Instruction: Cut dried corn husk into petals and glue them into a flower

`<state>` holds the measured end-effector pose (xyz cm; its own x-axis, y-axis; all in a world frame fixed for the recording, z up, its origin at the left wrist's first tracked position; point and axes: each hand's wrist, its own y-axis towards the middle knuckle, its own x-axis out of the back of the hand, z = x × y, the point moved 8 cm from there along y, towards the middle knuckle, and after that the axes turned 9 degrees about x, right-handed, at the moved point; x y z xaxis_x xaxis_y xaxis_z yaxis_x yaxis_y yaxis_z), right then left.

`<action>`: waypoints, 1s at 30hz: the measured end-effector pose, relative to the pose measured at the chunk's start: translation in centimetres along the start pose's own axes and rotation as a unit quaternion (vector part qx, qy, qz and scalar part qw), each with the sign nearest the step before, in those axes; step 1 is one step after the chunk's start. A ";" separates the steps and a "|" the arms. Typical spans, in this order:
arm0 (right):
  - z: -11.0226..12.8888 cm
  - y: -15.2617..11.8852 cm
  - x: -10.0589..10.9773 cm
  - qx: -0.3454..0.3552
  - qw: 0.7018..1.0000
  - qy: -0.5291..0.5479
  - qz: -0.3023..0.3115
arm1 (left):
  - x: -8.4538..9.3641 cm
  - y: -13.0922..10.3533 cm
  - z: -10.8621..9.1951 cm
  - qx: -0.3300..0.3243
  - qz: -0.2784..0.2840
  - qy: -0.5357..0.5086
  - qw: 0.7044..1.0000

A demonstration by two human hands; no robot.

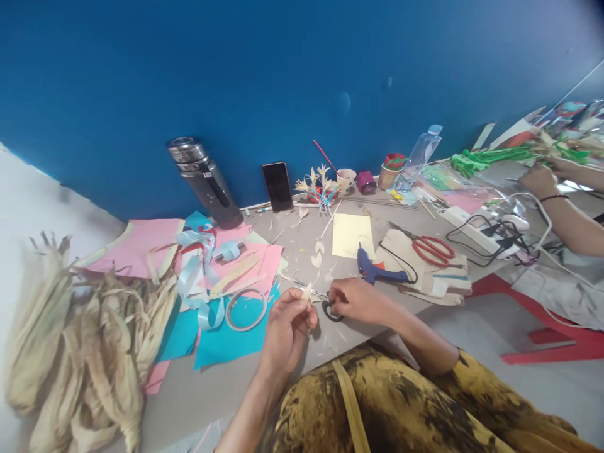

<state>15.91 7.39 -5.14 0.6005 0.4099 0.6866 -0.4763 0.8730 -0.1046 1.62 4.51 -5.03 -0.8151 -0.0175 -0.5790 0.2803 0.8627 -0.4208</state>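
Observation:
My left hand [289, 324] is closed, pinching a small pale petal-shaped piece of dried corn husk [307, 292] between thumb and fingertips. Just to its right, my right hand [355, 302] has its fingers closed on the black handles of small scissors [333, 313]; part of them is hidden behind the fingers. Beyond the hands, cut husk petals [317, 260] and scraps lie scattered on the grey table [302, 236]. A blue glue gun [377, 269] rests beyond my right hand, near a pale yellow paper [352, 234].
Dried corn husks [89, 352] are heaped at left. Blue ribbon [189, 283] and a tape roll [246, 309] lie on coloured paper. A dark flask [207, 182], phone [277, 187] and husk flowers [321, 185] stand behind. Red-handled scissors [431, 250], a power strip [481, 233] and another person's hands [540, 181] are at right.

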 end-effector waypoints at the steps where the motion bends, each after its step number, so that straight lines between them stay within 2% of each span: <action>1: 0.3 0.0 0.0 0.005 0.998 0.069 -0.007 | -0.1 0.1 0.1 0.002 -0.003 0.005 1.000; 2: 0.8 0.0 -0.1 0.011 0.988 0.155 -0.012 | -0.2 0.2 0.2 0.003 -0.003 0.015 1.000; 4: 1.9 0.0 -0.5 0.027 0.945 0.326 -0.022 | -0.5 0.4 0.3 -0.003 -0.001 0.044 0.999; 6: 2.7 0.1 -0.7 0.036 0.901 0.429 -0.049 | -0.6 0.4 0.4 -0.020 -0.006 0.081 0.997; 8: 2.9 0.3 -1.0 0.031 0.871 0.482 -0.084 | -0.5 0.4 0.4 -0.041 -0.016 0.119 0.992; 10: 2.7 0.5 -1.6 0.019 0.849 0.520 -0.087 | -0.5 0.3 0.5 -0.053 -0.017 0.147 0.988; 14: 2.6 0.5 -2.8 0.018 0.812 0.582 -0.051 | -0.8 0.3 0.9 -0.048 0.030 0.163 0.985; 20: 3.0 -0.3 -3.3 -0.006 0.743 0.669 0.025 | -2.1 0.1 1.0 0.011 0.119 0.127 0.985; 23: 2.9 -0.7 -2.4 0.001 0.746 0.666 0.021 | -2.3 0.0 0.7 0.027 0.125 0.126 0.984; 27: 2.7 -0.9 -1.4 0.022 0.782 0.622 -0.033 | -1.6 0.1 0.5 0.027 0.085 0.160 0.983; 30: 2.4 -1.0 -1.5 0.009 0.805 0.590 -0.068 | -1.3 0.0 0.7 0.029 0.054 0.198 0.978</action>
<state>13.89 5.29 -4.37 0.8349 0.2850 -0.4709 -0.3566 0.9317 -0.0684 2.98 4.23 -4.77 -0.9087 0.2785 -0.3111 0.3938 0.8190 -0.4172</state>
